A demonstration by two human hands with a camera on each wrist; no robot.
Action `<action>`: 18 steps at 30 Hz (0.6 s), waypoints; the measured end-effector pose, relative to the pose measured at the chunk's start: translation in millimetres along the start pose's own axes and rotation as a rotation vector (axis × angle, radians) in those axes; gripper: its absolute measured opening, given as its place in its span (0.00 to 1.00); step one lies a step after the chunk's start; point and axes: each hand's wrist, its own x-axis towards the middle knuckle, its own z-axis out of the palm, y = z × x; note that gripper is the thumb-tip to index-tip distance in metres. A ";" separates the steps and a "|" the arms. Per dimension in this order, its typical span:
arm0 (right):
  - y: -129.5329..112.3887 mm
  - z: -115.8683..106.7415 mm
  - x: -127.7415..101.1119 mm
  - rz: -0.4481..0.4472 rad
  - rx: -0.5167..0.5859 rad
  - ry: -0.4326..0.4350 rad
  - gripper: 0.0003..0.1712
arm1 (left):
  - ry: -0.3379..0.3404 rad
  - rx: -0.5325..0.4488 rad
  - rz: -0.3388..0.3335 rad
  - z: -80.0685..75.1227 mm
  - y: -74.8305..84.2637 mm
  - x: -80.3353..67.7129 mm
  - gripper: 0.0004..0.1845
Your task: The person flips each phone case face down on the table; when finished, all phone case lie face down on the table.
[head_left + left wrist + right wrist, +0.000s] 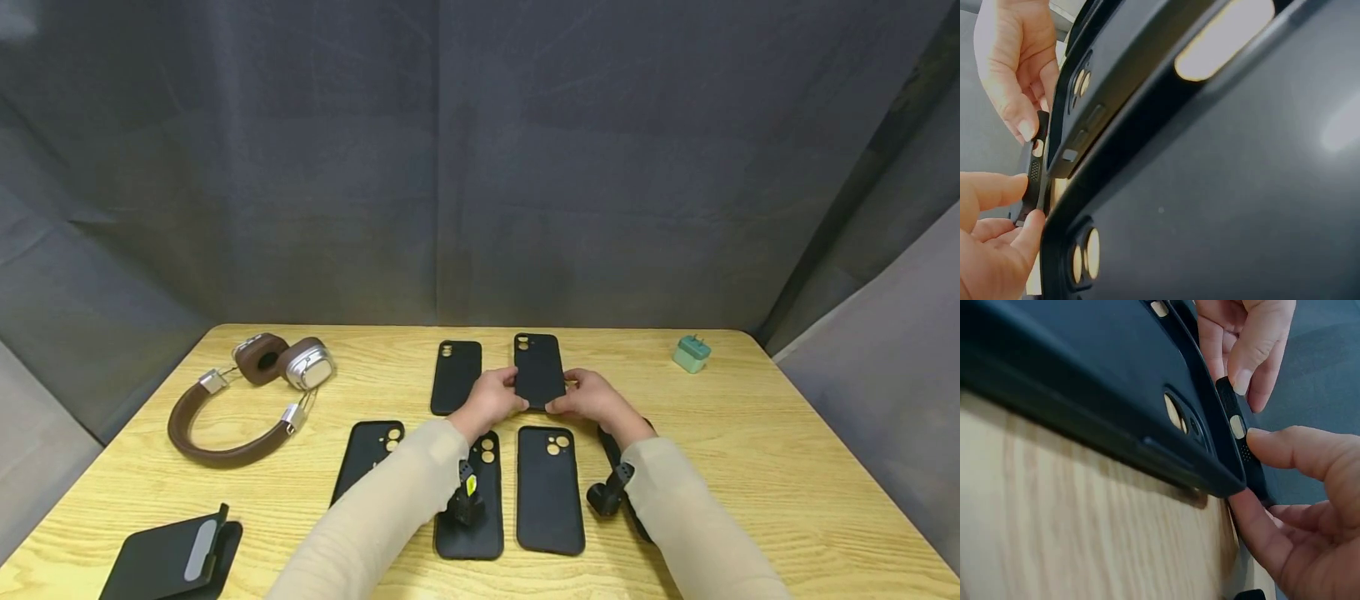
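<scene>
A black phone case point(538, 369) lies flat at the middle of the wooden table point(787, 467), its camera hole pointing away from me. My left hand point(516, 403) pinches its near left corner. On the near right corner my right hand point(560, 407) pinches likewise. In the left wrist view the left hand point(1022, 200) has thumb and forefinger on the case's thin bottom edge point(1035, 164), with right-hand fingertips point(1025, 128) above. The right wrist view shows the right hand point(1254, 469) on the same edge point(1237, 425), opposite the left hand point(1241, 369).
Several more black cases lie around: one point(455, 377) to the left, three in a nearer row point(367, 457) point(483, 517) point(550, 489). Brown headphones point(247, 392) lie far left, a green charger point(692, 353) far right, a black folding stand point(176, 554) near left.
</scene>
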 end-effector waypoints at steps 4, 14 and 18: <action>0.9 2.4 1.9 0.006 -0.066 0.034 0.46 | 0.015 0.087 0.002 2.0 1.1 0.2 0.37; 3.7 7.2 3.3 0.011 -0.173 0.086 0.45 | 0.035 0.223 0.007 6.7 -1.5 3.0 0.35; 3.7 7.4 3.9 0.007 -0.169 0.096 0.44 | 0.033 0.255 0.001 6.5 -0.9 4.7 0.34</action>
